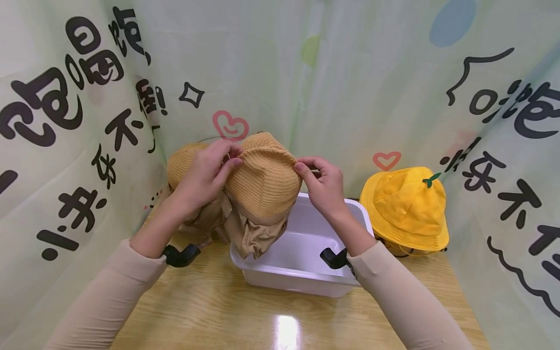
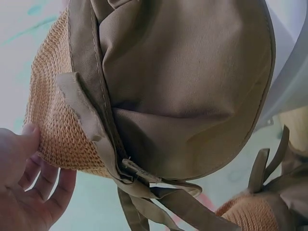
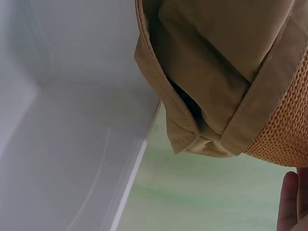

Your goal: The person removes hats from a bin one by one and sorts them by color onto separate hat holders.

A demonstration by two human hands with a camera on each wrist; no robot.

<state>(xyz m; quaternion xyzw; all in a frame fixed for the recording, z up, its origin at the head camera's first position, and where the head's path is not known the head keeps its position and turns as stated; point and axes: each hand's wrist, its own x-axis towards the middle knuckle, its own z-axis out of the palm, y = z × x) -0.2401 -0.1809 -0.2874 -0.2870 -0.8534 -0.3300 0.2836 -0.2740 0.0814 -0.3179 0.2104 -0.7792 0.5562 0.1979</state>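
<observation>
Both hands hold up a tan hat (image 1: 264, 180) with a knitted crown and a brown cloth brim, over the left part of a white plastic basin (image 1: 302, 277). My left hand (image 1: 214, 167) pinches the crown's edge on the left; my right hand (image 1: 323, 182) pinches it on the right. Cloth ties (image 2: 144, 207) hang from the brim in the left wrist view. In the right wrist view the folded brim (image 3: 207, 72) hangs beside the basin wall, and only a few fingers (image 3: 288, 197) show at the lower right.
A second tan knitted hat (image 1: 183, 163) with brown cloth stands behind my left forearm. To the right of the basin is a yellow bucket hat (image 1: 404, 209) with a green sprout. A wooden table (image 1: 210, 306) lies beneath, and a printed curtain (image 1: 341, 97) surrounds it.
</observation>
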